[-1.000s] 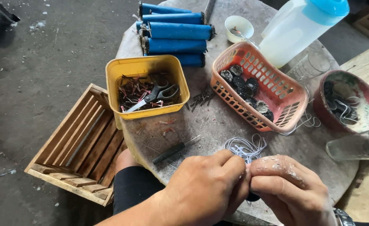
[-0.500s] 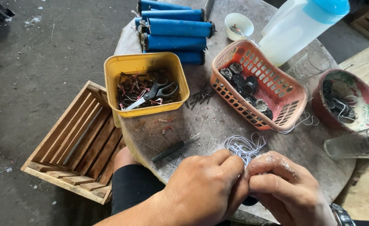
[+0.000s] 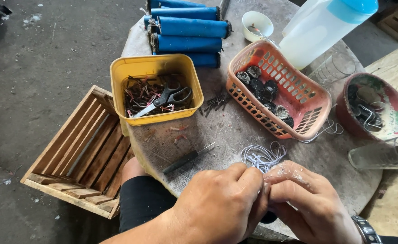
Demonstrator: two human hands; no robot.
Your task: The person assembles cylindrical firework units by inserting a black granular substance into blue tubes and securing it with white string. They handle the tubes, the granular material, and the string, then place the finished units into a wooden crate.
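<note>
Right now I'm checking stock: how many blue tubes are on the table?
4, stacked at the table's far edge: top, second, third, bottom, partly hidden by the yellow tub. More may be hidden.

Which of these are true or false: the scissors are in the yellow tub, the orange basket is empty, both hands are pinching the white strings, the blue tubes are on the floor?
1. The scissors lie in the yellow tub. True.
2. The orange basket is empty. False: dark round lumps sit in it.
3. The left hand and right hand meet at the white strings. True.
4. The blue tubes lie on the floor. False: they are stacked on the round table.
</note>
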